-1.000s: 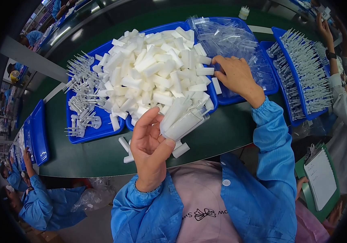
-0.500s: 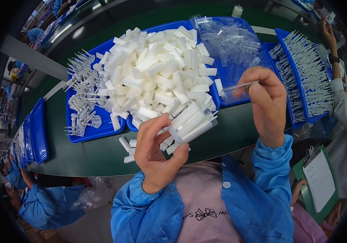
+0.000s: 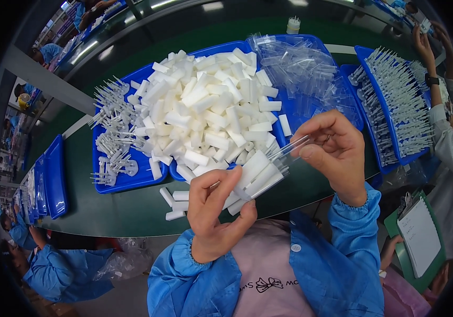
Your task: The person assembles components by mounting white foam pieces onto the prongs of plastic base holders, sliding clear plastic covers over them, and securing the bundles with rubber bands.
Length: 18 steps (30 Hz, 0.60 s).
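both forearms in blue sleeves rise from the lower edge. the left hand [image 3: 213,214] is raised, palm toward the camera, fingers and thumb curled shut in a grasp. the right hand [image 3: 337,153] sits higher and to the right, its thumb and fingertips pinched together, pointing left.

White tubes [image 3: 210,111] fill blue trays [image 3: 131,179] on a dark green belt [image 3: 131,211]. Clear sleeves [image 3: 303,66] look glassy. Sleeves of the coat [image 3: 353,253] are blue over a pink shirt [image 3: 268,274]; the clipboard [image 3: 419,238] is green.
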### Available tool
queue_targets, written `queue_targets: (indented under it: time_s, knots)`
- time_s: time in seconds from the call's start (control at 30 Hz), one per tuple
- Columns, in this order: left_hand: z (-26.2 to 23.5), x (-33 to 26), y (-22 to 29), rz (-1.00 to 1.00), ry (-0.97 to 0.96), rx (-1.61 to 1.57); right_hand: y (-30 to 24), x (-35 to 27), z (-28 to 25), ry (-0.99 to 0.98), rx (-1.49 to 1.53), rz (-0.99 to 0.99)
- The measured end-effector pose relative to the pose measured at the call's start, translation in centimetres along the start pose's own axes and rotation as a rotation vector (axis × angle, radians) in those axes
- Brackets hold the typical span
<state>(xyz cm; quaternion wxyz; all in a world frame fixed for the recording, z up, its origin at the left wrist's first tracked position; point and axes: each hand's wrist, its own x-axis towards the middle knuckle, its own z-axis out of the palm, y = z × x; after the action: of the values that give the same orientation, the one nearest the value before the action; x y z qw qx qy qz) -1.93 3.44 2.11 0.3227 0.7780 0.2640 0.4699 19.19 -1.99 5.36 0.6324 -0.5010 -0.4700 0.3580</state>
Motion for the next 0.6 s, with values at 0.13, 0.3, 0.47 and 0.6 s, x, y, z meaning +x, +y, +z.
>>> queue_targets:
  time_s: [0.13, 0.3, 0.47, 0.6]
  knots:
    - [0.1, 0.3, 0.2, 0.025, -0.067, -0.027, 0.2, -0.4, 0.1, 0.021, -0.037, -0.024]
    - [0.0, 0.0, 0.3, 0.018, -0.074, -0.075, 0.2, -0.7, 0.3, 0.029, -0.014, -0.083]
    - [-0.1, -0.2, 0.5, 0.018, -0.094, -0.106, -0.3, -0.9, 0.1, 0.011, 0.027, -0.094]
    - [-0.3, -0.1, 0.8, -0.023, -0.13, -0.117, -0.2, -1.2, 0.1, 0.0, 0.007, -0.227]
